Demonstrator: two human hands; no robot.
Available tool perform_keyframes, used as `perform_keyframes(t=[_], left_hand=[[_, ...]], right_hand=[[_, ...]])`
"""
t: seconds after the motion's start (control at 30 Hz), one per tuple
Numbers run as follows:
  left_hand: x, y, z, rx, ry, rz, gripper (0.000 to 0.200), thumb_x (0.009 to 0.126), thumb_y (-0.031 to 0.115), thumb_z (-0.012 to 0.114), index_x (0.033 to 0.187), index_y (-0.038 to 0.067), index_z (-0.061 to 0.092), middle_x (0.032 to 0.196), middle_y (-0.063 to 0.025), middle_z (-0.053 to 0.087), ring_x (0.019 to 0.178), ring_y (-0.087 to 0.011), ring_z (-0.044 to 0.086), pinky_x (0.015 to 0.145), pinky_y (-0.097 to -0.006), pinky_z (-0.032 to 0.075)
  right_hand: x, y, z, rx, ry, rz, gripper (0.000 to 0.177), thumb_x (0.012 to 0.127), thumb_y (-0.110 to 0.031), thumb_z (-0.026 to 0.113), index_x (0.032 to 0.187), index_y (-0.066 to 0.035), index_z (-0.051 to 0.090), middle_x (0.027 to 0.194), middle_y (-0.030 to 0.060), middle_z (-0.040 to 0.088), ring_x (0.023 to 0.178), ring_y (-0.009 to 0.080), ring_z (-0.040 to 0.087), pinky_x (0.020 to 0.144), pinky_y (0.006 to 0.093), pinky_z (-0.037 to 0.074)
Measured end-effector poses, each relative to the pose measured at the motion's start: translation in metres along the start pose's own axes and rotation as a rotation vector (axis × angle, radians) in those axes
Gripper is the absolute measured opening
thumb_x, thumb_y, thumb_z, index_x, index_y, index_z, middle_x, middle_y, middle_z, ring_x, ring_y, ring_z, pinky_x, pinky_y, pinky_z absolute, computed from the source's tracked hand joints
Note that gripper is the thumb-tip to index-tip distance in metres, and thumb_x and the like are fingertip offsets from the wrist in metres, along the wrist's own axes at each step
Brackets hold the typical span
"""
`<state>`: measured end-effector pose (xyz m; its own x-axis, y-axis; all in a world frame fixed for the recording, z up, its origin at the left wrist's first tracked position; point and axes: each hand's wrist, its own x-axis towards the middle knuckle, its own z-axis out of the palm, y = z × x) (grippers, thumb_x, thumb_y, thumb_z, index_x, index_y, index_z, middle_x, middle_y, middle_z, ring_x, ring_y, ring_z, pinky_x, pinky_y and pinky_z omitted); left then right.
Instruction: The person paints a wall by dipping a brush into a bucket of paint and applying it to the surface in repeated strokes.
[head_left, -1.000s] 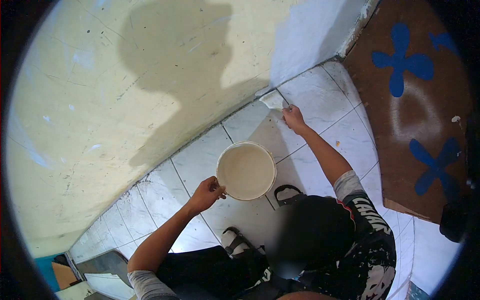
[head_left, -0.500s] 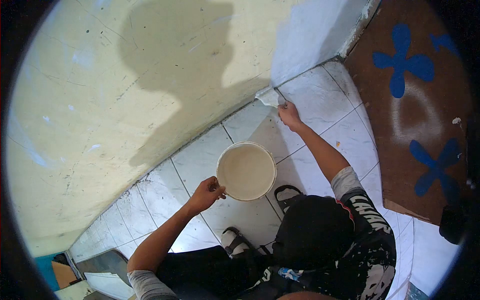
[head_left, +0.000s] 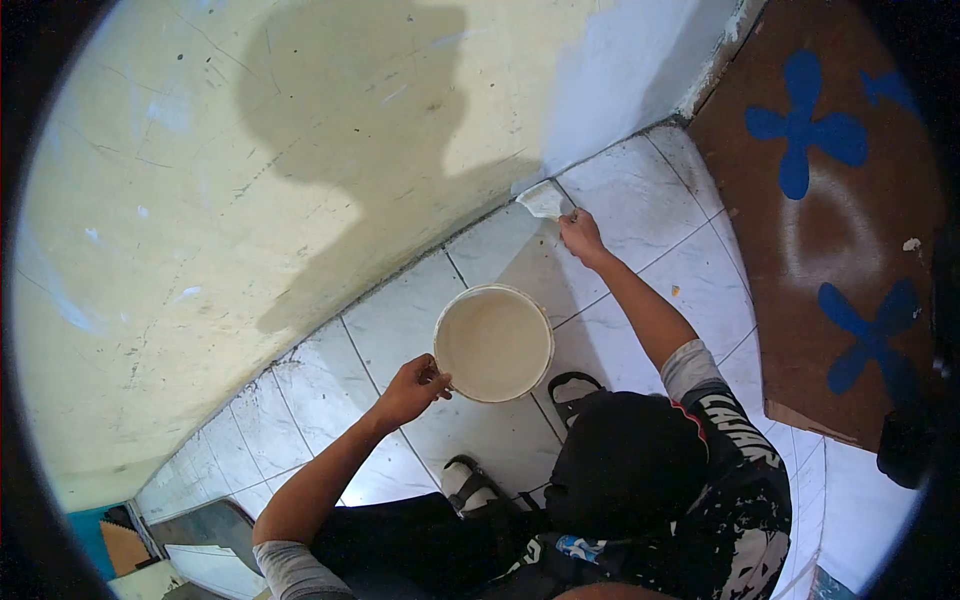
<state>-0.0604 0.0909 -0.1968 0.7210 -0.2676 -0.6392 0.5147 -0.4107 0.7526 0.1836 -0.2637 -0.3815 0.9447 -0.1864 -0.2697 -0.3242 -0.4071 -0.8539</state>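
My left hand [head_left: 412, 388] grips the near rim of a round white bucket [head_left: 493, 342] full of cream-coloured paste, which stands on the tiled floor. My right hand [head_left: 582, 237] reaches forward and is shut on a putty knife [head_left: 545, 200]. Its wide, paste-smeared blade lies against the joint where the floor meets the wall. The cream wall [head_left: 250, 200] turns to a fresher white patch [head_left: 620, 70] just above the blade. My dark paint-spattered clothes fill the bottom of the view.
White marble-pattern floor tiles [head_left: 640, 200] run along the wall. A brown panel with blue flower shapes [head_left: 820, 200] lies on the right. Two sandals [head_left: 575, 385] sit by the bucket. Boards and a teal object [head_left: 130, 545] are at the bottom left.
My right hand pushed the putty knife a little up and left along the wall base, then drew it back. The bucket and my left hand stayed still.
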Motion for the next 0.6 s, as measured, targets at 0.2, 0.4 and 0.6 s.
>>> perform_keyframes(t=[0.2,0.4,0.6], left_hand=[[-0.001,0.004,0.000,-0.001,-0.003,0.002,0.029,0.100,0.022,0.060,0.112,-0.004,0.058,0.100,-0.0142,0.070,0.088,-0.0220,0.071,0.079,-0.0351,0.055],[0.003,-0.003,0.000,-0.015,-0.005,0.002,0.028,0.099,0.022,0.061,0.111,-0.003,0.058,0.101,-0.0142,0.070,0.088,-0.0222,0.071,0.079,-0.0354,0.054],[0.001,0.000,-0.002,0.013,-0.026,-0.011,0.030,0.101,0.021,0.061,0.118,-0.004,0.057,0.108,-0.0154,0.069,0.093,-0.0222,0.070,0.082,-0.0349,0.056]], right_hand=[[-0.008,-0.039,-0.012,-0.014,-0.005,-0.039,0.032,0.090,-0.026,0.061,0.096,0.005,0.063,0.092,0.0252,0.070,0.087,0.0395,0.068,0.077,0.0474,0.051],[-0.033,-0.121,-0.054,0.184,-0.004,-0.053,0.017,0.095,-0.020,0.061,0.091,-0.003,0.060,0.069,0.0049,0.060,0.051,0.0112,0.051,0.041,0.0297,0.036],[-0.083,-0.180,-0.101,0.347,-0.011,-0.134,0.017,0.097,-0.021,0.061,0.093,-0.005,0.057,0.070,0.0024,0.057,0.048,0.0058,0.042,0.039,0.0234,0.030]])
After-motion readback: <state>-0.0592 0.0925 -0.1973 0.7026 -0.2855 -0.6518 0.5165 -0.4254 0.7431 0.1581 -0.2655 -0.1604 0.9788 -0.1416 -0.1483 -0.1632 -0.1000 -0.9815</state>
